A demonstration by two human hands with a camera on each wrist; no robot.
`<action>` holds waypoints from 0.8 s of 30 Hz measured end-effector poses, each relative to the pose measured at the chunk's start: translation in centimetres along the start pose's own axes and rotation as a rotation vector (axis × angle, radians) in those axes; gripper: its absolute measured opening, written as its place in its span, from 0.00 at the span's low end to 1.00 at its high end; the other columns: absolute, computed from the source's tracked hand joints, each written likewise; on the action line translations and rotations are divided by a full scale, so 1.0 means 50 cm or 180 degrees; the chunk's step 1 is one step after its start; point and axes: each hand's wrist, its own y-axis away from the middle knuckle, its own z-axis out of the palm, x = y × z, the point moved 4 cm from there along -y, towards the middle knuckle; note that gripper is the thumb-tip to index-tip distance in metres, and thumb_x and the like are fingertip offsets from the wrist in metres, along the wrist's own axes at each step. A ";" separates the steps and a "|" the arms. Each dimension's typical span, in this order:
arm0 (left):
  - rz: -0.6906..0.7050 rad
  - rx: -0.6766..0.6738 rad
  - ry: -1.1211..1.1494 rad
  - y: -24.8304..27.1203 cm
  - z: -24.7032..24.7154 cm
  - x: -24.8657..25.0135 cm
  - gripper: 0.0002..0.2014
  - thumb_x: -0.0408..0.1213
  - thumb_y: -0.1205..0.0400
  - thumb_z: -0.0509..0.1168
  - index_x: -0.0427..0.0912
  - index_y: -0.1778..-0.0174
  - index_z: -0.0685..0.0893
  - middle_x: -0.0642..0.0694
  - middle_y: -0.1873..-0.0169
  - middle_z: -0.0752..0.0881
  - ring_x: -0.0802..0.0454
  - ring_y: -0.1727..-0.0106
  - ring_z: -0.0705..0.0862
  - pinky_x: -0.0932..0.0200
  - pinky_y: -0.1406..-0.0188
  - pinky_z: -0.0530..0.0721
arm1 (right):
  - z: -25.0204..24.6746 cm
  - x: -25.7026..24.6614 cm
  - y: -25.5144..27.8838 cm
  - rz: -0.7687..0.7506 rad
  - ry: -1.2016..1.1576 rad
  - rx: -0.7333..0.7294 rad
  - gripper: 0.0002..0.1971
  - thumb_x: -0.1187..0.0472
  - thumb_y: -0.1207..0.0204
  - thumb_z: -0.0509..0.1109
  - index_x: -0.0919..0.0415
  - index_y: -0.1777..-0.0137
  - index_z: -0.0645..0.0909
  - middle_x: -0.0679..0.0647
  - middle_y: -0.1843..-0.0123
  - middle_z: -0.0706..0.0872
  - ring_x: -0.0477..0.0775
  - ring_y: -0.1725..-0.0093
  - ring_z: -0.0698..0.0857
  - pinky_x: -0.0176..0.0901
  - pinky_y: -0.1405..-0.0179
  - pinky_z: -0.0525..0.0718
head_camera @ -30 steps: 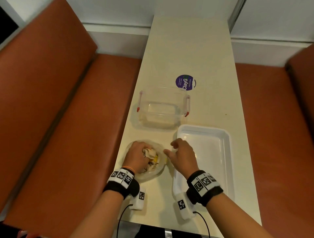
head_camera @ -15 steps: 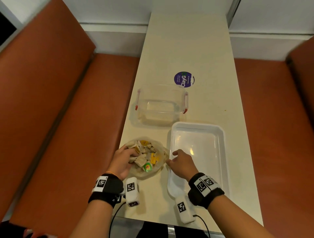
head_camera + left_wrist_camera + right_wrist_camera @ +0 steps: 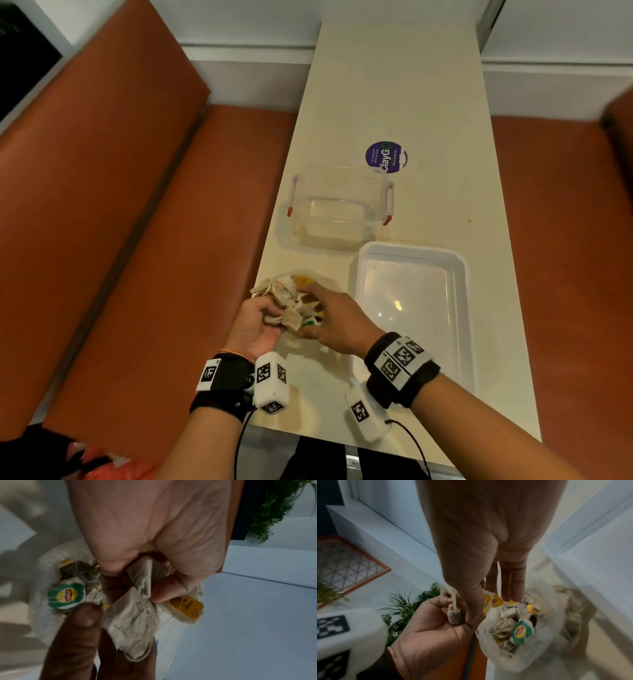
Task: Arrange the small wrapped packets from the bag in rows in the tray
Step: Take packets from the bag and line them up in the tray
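Note:
A clear plastic bag (image 3: 310,275) of tea-bag packets lies near the table's front left, beside the empty white tray (image 3: 411,294). My left hand (image 3: 265,320) is raised over the bag and grips a bunch of crumpled packets (image 3: 286,308). In the left wrist view its fingers curl round the packets (image 3: 142,582), and a yellow tag (image 3: 187,605) hangs from them. My right hand (image 3: 320,310) reaches across from the tray side. Its thumb (image 3: 471,615) and fingers pinch one packet (image 3: 132,622) of that bunch. A green Lipton tag (image 3: 521,632) shows inside the bag (image 3: 547,622).
An empty clear container (image 3: 339,209) with red clips stands behind the bag. A purple round sticker (image 3: 386,157) lies flat farther back. Orange bench seats (image 3: 137,274) flank the narrow cream table (image 3: 394,85) on both sides.
My left hand has lifted a bunch of packets out of the bag and turned palm up. My right hand has moved left from the tray's edge onto that bunch.

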 end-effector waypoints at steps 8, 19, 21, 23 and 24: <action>-0.0056 -0.0204 0.0215 0.018 0.011 -0.020 0.29 0.21 0.30 0.45 0.37 0.63 0.95 0.33 0.53 0.92 0.36 0.50 0.92 0.47 0.49 0.88 | -0.001 -0.001 -0.017 0.0074 -0.0255 0.0337 0.18 0.59 0.22 0.80 0.51 0.34 0.84 0.48 0.52 0.87 0.44 0.59 0.83 0.31 0.56 0.82; -0.0191 0.0018 0.0349 0.006 0.014 -0.020 0.28 0.64 0.14 0.62 0.43 0.51 0.97 0.42 0.49 0.94 0.44 0.49 0.93 0.48 0.51 0.86 | -0.006 -0.038 -0.046 0.0013 -0.0115 0.0376 0.12 0.56 0.25 0.82 0.50 0.42 0.88 0.43 0.54 0.88 0.39 0.60 0.83 0.26 0.60 0.77; -0.0295 0.0157 0.0485 0.003 0.014 -0.025 0.25 0.60 0.15 0.64 0.45 0.57 0.96 0.43 0.54 0.92 0.44 0.51 0.91 0.48 0.48 0.83 | -0.005 -0.047 -0.049 0.0043 -0.0213 0.0356 0.12 0.56 0.26 0.83 0.50 0.44 0.89 0.45 0.54 0.89 0.41 0.60 0.84 0.28 0.60 0.81; -0.0387 0.0198 0.0533 0.003 0.010 -0.029 0.21 0.57 0.16 0.66 0.44 0.58 0.96 0.42 0.54 0.92 0.43 0.50 0.90 0.45 0.43 0.82 | -0.002 -0.055 -0.050 0.0096 -0.0350 0.0331 0.13 0.57 0.28 0.85 0.49 0.45 0.89 0.47 0.53 0.89 0.43 0.58 0.87 0.35 0.61 0.88; -0.0403 0.0213 0.0569 0.004 0.008 -0.030 0.20 0.55 0.16 0.67 0.43 0.57 0.95 0.42 0.54 0.92 0.43 0.49 0.90 0.44 0.41 0.82 | -0.001 -0.058 -0.050 0.0109 -0.0404 0.0324 0.13 0.58 0.29 0.86 0.50 0.46 0.90 0.47 0.54 0.90 0.44 0.57 0.88 0.40 0.58 0.91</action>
